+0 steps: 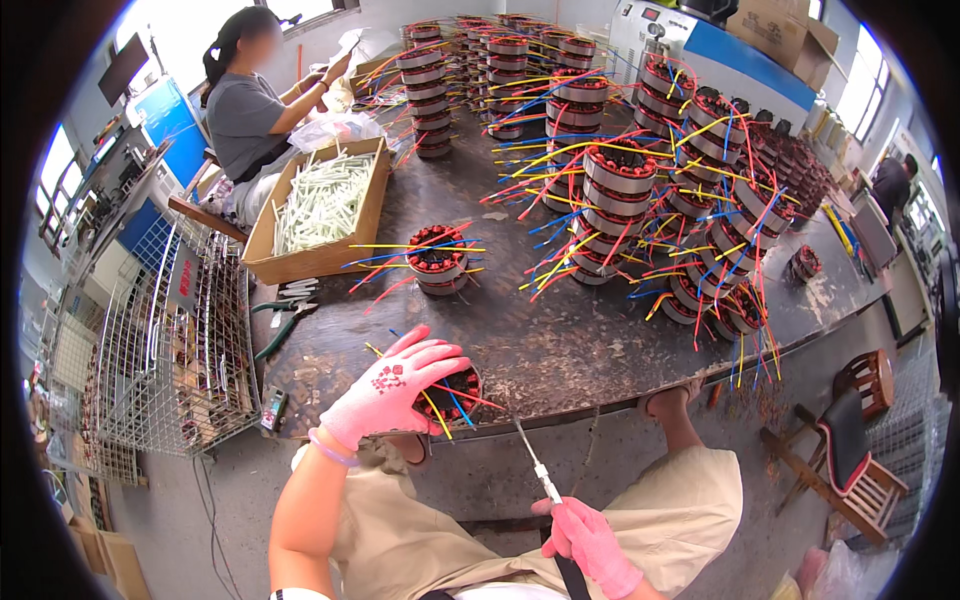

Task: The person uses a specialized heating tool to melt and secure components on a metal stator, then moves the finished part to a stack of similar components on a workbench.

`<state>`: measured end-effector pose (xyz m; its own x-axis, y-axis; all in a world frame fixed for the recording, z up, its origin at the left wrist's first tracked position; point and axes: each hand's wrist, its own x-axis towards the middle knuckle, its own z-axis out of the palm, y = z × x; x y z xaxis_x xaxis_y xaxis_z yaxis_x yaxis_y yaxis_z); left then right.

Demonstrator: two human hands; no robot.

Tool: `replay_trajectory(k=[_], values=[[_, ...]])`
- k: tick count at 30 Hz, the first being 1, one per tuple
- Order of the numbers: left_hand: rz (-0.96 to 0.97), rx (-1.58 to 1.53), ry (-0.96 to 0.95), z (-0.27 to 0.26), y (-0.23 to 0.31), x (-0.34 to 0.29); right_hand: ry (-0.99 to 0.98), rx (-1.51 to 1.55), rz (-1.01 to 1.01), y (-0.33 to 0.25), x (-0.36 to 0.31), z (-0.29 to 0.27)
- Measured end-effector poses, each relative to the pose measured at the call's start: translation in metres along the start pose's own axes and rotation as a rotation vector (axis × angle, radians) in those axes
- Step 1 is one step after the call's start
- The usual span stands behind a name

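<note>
My left hand (395,385), in a pink glove, is closed round a motor stator (462,398) at the table's near edge. Red windings line this ring, and yellow, blue and red wires stick out of it. My right hand (590,545), also gloved in pink, grips a thin metal rod tool (541,472) with a pale section near its handle. The rod's tip points up toward the stator's red wire end; whether they touch I cannot tell. Another stator (438,264) stands upright just beyond my left hand, its wires spread sideways.
Tall stacks of stators (618,190) with protruding wires fill the table's far and right parts. On the left are a cardboard box (310,262) of white tubes and green-handled pliers (285,332). A seated person (250,110) works beyond the box. A wire cart (180,350) stands left, a chair (845,450) right.
</note>
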<state>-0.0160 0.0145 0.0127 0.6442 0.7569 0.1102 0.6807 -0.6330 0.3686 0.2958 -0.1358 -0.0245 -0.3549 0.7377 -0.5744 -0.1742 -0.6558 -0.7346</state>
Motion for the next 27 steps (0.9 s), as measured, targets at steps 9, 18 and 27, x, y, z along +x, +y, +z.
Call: replay_trajectory(k=[9, 18, 27], values=[[-0.037, 0.100, 0.016, 0.0008, -0.0029, -0.0012, -0.049, 0.030, 0.022, -0.0022, 0.0012, 0.0046], [-0.038, 0.075, 0.040, 0.0047, -0.0061, -0.0015, -0.026, -0.044, -0.015, 0.0007, -0.0006, 0.0035], [-0.038, 0.035, 0.059, 0.0042, -0.0060, -0.0047, -0.033, -0.009, -0.025, 0.0005, -0.0025, 0.0054]])
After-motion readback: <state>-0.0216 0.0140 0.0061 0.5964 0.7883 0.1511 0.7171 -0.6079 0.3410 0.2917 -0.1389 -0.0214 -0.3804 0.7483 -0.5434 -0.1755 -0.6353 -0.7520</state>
